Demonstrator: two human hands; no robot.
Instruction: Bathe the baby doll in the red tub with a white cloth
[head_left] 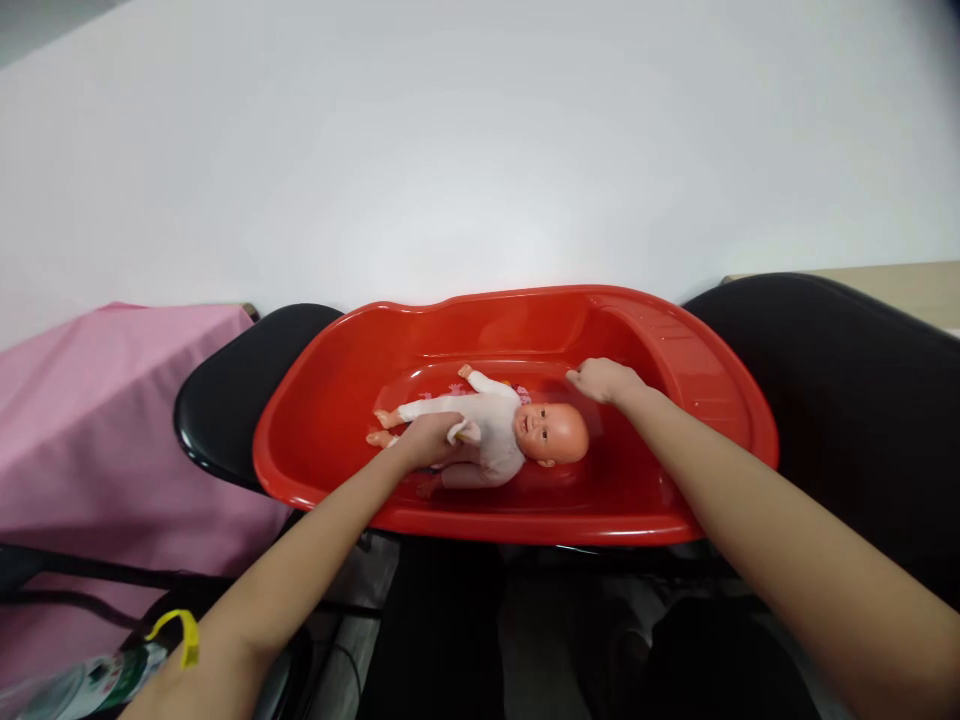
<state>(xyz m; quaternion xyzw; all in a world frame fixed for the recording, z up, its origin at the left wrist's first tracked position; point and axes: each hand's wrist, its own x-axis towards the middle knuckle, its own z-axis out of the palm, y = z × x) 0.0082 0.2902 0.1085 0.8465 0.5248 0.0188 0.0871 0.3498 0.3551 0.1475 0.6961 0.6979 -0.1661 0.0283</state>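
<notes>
A bald baby doll (495, 430) in a white long-sleeved suit lies on its back in a red plastic baby tub (300, 450), head to the right and bare feet to the left. My left hand (431, 440) is over the doll's middle, closed on a small pale piece of cloth (463, 431). Whether this cloth belongs to the suit, I cannot tell. Beyond the doll's head, inside the tub, my right hand (606, 380) has its fingers curled together. What they hold, if anything, is hidden.
Black chair seats (247, 390) flank and support the tub. Pink cloth (135, 400) hangs at the left. A clear plastic bottle (97, 685) lies at the lower left, near a yellow band (187, 635) at my left arm. A white wall (480, 150) rises behind the tub.
</notes>
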